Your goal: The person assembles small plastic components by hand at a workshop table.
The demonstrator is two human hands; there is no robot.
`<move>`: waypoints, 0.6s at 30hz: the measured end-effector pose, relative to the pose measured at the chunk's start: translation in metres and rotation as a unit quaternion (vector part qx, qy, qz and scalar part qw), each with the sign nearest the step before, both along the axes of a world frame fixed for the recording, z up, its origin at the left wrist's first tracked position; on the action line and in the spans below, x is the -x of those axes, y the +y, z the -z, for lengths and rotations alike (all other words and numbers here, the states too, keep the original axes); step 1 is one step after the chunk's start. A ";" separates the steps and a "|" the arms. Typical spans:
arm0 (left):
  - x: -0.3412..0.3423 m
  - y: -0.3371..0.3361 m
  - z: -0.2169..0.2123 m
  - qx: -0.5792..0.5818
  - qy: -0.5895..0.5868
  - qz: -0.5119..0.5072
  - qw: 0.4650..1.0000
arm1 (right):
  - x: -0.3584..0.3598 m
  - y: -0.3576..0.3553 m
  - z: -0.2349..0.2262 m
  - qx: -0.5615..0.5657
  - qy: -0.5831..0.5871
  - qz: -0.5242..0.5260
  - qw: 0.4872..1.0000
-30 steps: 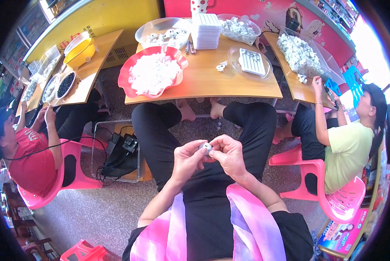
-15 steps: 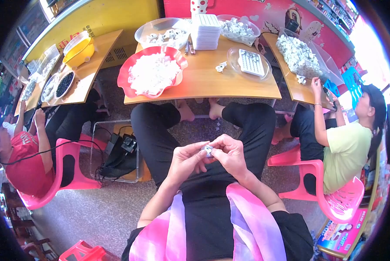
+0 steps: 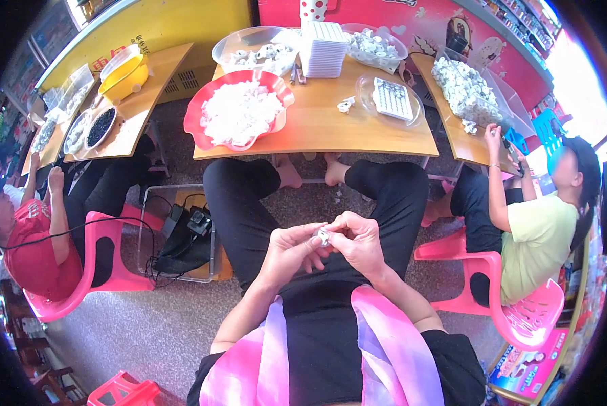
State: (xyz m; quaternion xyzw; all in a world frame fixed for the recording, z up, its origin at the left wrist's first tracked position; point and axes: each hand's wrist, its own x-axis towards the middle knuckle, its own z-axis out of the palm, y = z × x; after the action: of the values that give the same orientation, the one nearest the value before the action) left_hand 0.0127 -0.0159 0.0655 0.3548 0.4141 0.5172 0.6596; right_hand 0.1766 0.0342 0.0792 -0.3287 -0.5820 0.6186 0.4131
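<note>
**One small piece in hand, a heaped bowl left**

You held a small white piece over your lap, pinched between both hands. Your left hand and right hand were curled closed on it, fingertips meeting; it looked part-worked, though too small to tell. The red bowl on the surface stayed heaped with white bits.

Red scalloped tray sitting on wooden table; two people sitting on pink chairs alongside.
</note>
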 end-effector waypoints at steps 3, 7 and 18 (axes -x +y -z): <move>0.001 0.002 0.003 0.004 -0.021 -0.009 1.000 | 0.002 -0.001 -0.003 0.045 0.012 -0.008 0.999; 0.001 0.004 0.006 0.006 -0.040 -0.016 0.999 | 0.000 -0.002 0.005 0.083 0.078 -0.030 0.993; -0.002 0.001 0.001 -0.013 -0.019 -0.036 0.999 | 0.002 -0.006 0.004 0.094 0.075 -0.002 0.993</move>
State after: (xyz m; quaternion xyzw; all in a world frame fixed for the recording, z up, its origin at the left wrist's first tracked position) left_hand 0.0147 -0.0149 0.0644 0.3382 0.4069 0.5531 0.6435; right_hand 0.1745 0.0280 0.0754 -0.3175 -0.4894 0.6944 0.4213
